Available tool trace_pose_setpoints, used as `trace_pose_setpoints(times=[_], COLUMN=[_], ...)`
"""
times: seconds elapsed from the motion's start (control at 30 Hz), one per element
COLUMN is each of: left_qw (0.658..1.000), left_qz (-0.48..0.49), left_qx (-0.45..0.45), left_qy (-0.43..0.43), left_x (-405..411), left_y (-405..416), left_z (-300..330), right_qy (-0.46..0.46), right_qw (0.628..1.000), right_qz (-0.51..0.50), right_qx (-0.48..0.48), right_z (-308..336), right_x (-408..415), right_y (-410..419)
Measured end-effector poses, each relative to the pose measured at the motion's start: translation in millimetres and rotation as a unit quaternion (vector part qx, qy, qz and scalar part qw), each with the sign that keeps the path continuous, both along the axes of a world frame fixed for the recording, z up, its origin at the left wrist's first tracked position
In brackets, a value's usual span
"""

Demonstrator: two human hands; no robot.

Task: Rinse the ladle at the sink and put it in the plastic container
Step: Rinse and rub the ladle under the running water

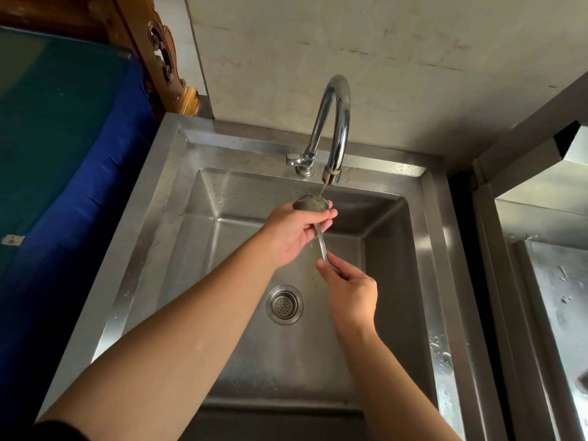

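A metal ladle [310,203] is held over the steel sink [143,237], its bowl right under the spout of the curved tap [337,122]. A thin stream of water falls from the spout onto the bowl. My left hand [292,237] cups the ladle's bowl from below, fingers wrapped round it. My right hand [348,291] pinches the lower end of the thin handle [321,243]. No plastic container is in view.
The round drain strainer [284,304] lies in the basin below my hands. A blue and green covered surface [63,148] stands to the left of the sink. A second steel unit [547,281] adjoins on the right. A stained wall rises behind the tap.
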State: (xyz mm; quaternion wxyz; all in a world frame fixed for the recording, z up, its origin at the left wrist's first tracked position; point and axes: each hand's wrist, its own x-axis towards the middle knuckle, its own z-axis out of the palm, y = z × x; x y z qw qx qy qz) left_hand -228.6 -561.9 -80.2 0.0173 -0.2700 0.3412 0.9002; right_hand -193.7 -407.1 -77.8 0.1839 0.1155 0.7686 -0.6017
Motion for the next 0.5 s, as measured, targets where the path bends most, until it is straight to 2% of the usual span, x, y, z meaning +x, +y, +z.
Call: trace_pose_setpoints(times=[0.23, 0.33, 0.5], left_qw=[0.992, 0.987, 0.994], left_qz=[0.071, 0.071, 0.021], left_qx=[-0.077, -0.102, -0.061], left_qy=[-0.073, -0.102, -0.083], left_x=[-12, -15, -22], left_y=[20, 24, 22], left_z=[-4, -1, 15], right_qy=[0.012, 0.000, -0.068], right_qw=[0.999, 0.998, 0.989], right_qz=[-0.034, -0.041, -0.075], right_qx=[-0.027, -0.041, -0.110], right_z=[-11, -14, -13], right_x=[15, 16, 14], right_y=[-10, -12, -9])
